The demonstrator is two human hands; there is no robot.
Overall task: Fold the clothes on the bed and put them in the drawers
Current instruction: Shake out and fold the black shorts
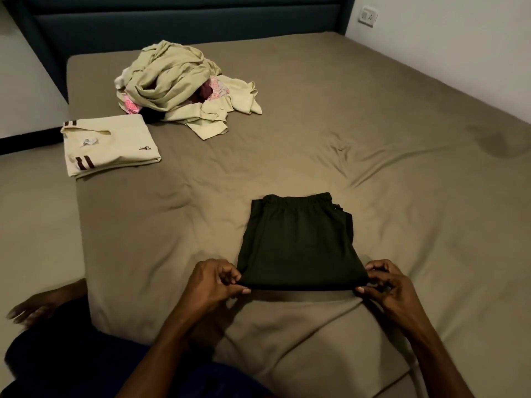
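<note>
Presently listed, one bed (pixel 373 116) with a taupe fitted sheet, wrinkled, and a dark padded headboard (pixel 184 24) at the far end.

Item: dark green shorts (pixel 298 242), folded into a flat rectangle, elastic waistband on the far edge, lying on the sheet directly between and just beyond the hands. Left hand (pixel 214 282) pinches the near left corner of the fold between thumb and curled fingers; right hand (pixel 383 282) pinches the near right corner likewise. Near edge is lifted slightly off the sheet, a shadow beneath it.

Item: cream shirt (pixel 110 145), folded, brown stripes at collar and cuff, small dark logo; well beyond the left hand and to its left, at the bed's left edge.

Item: pile of unfolded clothes (pixel 178 84), pale green and cream with pink and maroon pieces; far beyond the left hand, just past the cream shirt.

Item: wall socket (pixel 367 15), white, far beyond the right hand.
</note>
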